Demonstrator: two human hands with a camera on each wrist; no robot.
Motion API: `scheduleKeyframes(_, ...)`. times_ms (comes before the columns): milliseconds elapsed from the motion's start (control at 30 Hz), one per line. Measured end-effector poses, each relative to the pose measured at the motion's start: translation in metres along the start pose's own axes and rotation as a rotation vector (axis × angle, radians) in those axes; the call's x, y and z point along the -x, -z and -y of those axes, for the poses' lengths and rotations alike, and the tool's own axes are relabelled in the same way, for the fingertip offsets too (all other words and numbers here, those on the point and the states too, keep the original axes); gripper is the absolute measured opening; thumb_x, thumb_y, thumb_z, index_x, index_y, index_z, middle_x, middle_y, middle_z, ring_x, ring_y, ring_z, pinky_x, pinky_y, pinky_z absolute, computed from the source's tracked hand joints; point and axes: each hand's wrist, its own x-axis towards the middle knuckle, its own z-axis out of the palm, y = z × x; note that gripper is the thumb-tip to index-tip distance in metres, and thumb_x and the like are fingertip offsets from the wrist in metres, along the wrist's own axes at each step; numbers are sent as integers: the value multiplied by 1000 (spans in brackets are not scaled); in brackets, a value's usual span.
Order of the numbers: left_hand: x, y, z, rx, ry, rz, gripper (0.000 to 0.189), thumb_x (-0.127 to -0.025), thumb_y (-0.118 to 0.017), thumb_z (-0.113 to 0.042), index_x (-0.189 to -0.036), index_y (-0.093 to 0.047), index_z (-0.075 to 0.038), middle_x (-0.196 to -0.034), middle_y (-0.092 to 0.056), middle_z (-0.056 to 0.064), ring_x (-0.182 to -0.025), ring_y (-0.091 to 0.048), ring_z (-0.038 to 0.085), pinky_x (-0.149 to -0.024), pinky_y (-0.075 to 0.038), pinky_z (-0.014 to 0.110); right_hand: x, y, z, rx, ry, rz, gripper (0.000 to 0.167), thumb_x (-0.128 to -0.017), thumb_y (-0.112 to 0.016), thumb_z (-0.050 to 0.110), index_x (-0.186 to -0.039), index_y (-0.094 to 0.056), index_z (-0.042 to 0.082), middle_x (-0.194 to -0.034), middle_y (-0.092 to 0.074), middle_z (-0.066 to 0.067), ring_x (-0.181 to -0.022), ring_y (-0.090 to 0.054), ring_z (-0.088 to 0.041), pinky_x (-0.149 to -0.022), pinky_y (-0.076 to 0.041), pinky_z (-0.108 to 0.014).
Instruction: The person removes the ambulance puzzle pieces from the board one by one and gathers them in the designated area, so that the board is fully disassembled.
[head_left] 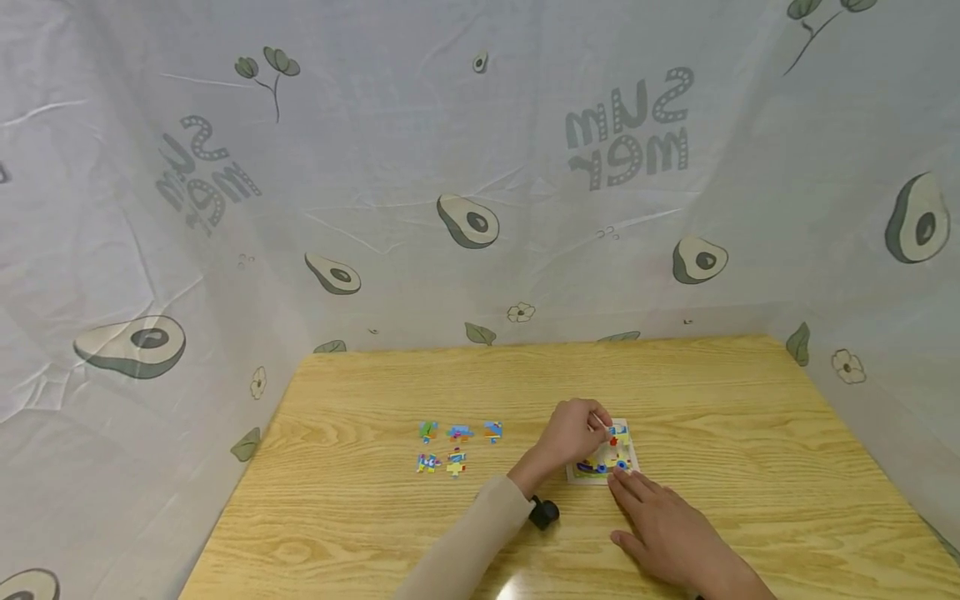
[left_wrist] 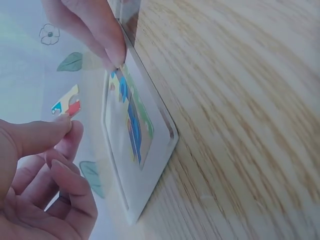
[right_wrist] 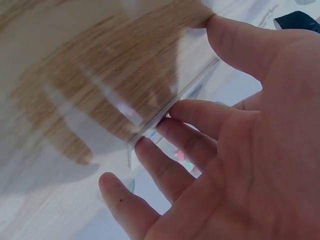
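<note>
My left hand is held over a white-framed puzzle board. Between thumb and finger it pinches a jigsaw piece with yellow, red and blue print, raised above the board in the left wrist view. Colourful pieces fill the board's near side, partly covered by the left hand. My right hand lies at the board's near right corner, its fingers extended. Some of those fingertips touch the board's edge in the right wrist view.
Several loose jigsaw pieces lie in two rows on the wooden table, left of the board. A pale curtain printed with avocados hangs behind the table and along its sides. A black device sits at the left wrist.
</note>
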Motion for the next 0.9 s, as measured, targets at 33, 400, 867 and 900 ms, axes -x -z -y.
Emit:
scheduleKeyframes(33, 1, 1, 0, 6, 0, 1, 6, -98, -73, -11, -103, -76, -10, -90, -75, 0, -65, -57, 0, -54, -46, 17, 0, 0, 0, -4, -5, 2, 69, -96, -74, 42, -149, -57, 1, -158, -54, -17, -143, -54, -43, -109, -47, -65)
scheduleKeyframes(400, 12, 15, 9, 137, 3, 6, 8, -100, -70, -11, -104, -77, -9, -90, -79, 2, -71, -70, 9, -56, -50, 18, 0, 1, 1, -15, -4, 20, 71, -96, -73, 42, -150, -56, -1, -159, -52, -19, -144, -52, -45, -109, -46, -66)
scheduleKeyframes(867, 30, 50, 19, 451, 75, 3, 14, -99, -71, -3, -111, -77, 0, -93, -80, 13, -92, -79, 38, -79, -66, 41, 0, 1, 1, -6, -10, 15, 71, -96, -74, 42, -149, -56, 0, -158, -53, -19, -143, -53, -45, -109, -46, -66)
scheduleKeyframes(900, 31, 51, 21, 464, 79, -2, 15, -98, -71, -3, -112, -77, 1, -93, -80, 13, -92, -79, 38, -80, -66, 43, 0, 1, 1, -4, -9, 15, 71, -96, -74, 42, -149, -56, 0, -158, -53, -19, -143, -53, -45, -109, -46, -66)
